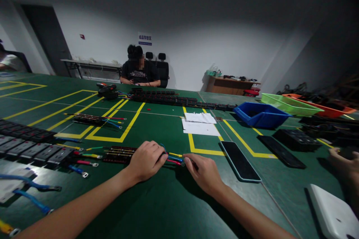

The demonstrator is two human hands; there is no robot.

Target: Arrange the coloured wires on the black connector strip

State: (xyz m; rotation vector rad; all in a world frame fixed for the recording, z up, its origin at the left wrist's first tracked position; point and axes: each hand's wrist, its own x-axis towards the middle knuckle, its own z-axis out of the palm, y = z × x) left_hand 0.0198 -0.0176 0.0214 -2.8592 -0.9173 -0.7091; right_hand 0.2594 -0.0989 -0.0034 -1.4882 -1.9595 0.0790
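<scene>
A dark strip [117,154] with thin brass-coloured bars lies on the green table, and my left hand [147,160] is closed over its right end. From under those fingers a bundle of blue, red and yellow-green wires [174,159] runs to the right. The fingertips of my right hand [204,171] are pinched at the tips of these wires, where metal lugs partly show. At the strip's left end, several coloured wires with ring lugs [94,155] stick out. What my left palm covers is hidden.
A phone [240,161] lies right of my right hand, below white papers [200,123]. Black socket strips [36,153] sit at left; a blue bin [259,115] stands at back right. A white box [333,211] and another person's hand [346,166] are at far right. A person [140,69] sits opposite.
</scene>
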